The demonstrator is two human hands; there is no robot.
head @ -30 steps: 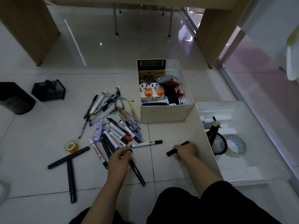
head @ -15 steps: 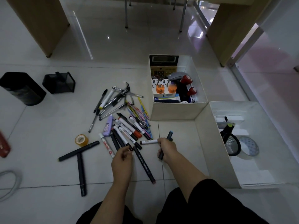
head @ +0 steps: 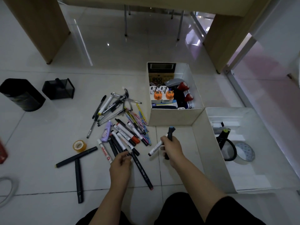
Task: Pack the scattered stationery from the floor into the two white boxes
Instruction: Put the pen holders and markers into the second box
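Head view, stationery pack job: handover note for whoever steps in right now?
Right hand: shut on a black marker, a white marker also in its grip.
Left hand: fingers closing on a long black marker that lies on the floor.
Far white box: holds a calculator, plugs and stamps.
Near white box: holds a tape roll and little else.
Left to pack: the pen pile, yellow tape, two black markers on the left.

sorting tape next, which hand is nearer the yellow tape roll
Left. The left hand is over the marker pile, just right of the yellow tape roll; the right hand, holding markers, is farther right.
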